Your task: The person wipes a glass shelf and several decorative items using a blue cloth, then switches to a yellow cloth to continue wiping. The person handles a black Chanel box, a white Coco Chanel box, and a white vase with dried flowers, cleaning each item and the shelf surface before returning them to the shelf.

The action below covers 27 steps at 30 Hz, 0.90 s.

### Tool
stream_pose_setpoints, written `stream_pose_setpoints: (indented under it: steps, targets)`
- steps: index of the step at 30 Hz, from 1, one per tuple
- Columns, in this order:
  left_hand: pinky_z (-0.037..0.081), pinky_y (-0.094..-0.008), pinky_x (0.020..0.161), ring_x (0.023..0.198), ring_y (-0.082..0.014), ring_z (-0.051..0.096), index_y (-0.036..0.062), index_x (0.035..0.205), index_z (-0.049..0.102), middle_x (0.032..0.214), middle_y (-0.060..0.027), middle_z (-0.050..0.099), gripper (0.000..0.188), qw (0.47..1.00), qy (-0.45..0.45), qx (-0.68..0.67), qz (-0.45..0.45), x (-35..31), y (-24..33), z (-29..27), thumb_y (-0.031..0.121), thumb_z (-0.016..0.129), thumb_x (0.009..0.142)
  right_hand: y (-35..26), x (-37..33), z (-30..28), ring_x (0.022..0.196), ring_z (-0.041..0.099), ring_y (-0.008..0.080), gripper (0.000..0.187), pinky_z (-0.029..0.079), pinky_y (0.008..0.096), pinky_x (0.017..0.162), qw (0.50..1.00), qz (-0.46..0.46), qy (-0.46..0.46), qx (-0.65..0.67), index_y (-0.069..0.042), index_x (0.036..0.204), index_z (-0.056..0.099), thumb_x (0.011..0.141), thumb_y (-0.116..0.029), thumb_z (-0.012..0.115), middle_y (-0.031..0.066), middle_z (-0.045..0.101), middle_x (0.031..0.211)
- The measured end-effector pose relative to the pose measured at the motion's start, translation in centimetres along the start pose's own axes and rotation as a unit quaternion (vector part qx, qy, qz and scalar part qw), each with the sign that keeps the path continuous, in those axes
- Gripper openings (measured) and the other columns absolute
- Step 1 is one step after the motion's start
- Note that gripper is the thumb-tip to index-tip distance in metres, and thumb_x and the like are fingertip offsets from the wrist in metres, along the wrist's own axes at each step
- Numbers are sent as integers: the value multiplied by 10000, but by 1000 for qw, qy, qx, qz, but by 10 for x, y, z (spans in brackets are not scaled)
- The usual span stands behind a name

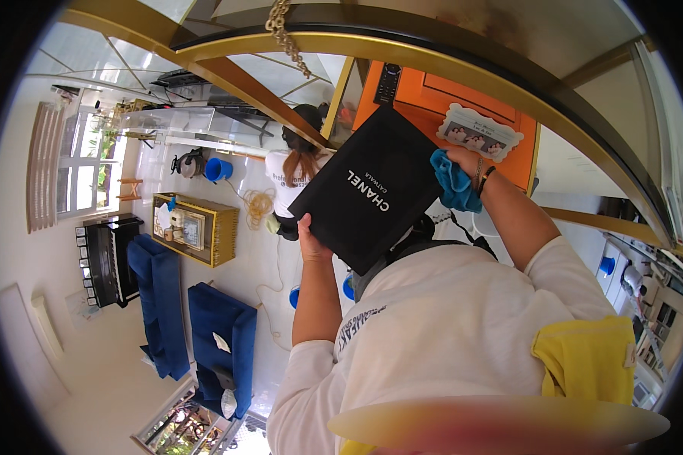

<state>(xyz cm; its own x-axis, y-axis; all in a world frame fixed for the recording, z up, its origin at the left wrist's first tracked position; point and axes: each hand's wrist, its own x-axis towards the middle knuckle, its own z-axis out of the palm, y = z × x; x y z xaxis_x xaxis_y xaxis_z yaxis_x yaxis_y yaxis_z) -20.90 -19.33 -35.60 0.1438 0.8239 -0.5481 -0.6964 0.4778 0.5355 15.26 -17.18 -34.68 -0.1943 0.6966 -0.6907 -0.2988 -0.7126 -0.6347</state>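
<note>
My left hand (311,241) grips the lower edge of a large flat black book (360,199) with white lettering, held up in front of me. At the book's upper right edge, my right hand (463,161) presses a bunched blue cloth (454,186); a bracelet sits on that wrist. Just behind the book, an orange cabinet top (440,102) carries a white photo frame (479,133) and a black remote (387,82). A yellow cloth (584,360) hangs over my right shoulder.
A gold-edged beam (448,64) curves above the cabinet. Far below, another person in a white shirt (300,176) crouches on a white floor near a blue bucket (218,168), a gold table (197,227), two blue sofas (218,334) and a black piano (108,258).
</note>
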Motion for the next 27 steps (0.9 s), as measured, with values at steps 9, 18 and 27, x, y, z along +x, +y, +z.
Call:
stream_pose_setpoints:
  steps: [9, 18, 27]
  targets:
    - [414, -413, 916, 1040, -302, 531, 14, 1193, 463, 1150, -146, 546, 596, 998, 44, -51, -16, -1, -20, -7, 351, 584, 717, -12, 8, 0, 554, 576, 114, 121, 481, 246, 512, 999, 25, 37, -12, -129, 792, 582, 792, -182, 473, -1, 590, 664]
    - [411, -404, 922, 1035, -291, 538, 24, 1189, 469, 1151, -136, 549, 534, 991, 62, -115, 26, -10, -39, 5, 314, 550, 747, -29, 8, -8, 624, 528, 87, 163, 438, 226, 566, 987, 7, 107, -117, -75, 845, 592, 736, -83, 471, -4, 563, 755]
    - [404, -411, 922, 1018, -296, 541, 26, 1156, 496, 1124, -140, 562, 500, 986, 83, -145, 8, -18, -47, 11, 342, 508, 769, -41, 9, 5, 640, 512, 84, 277, 401, 220, 580, 963, -20, 154, -219, -19, 927, 621, 697, -81, 480, -3, 554, 740]
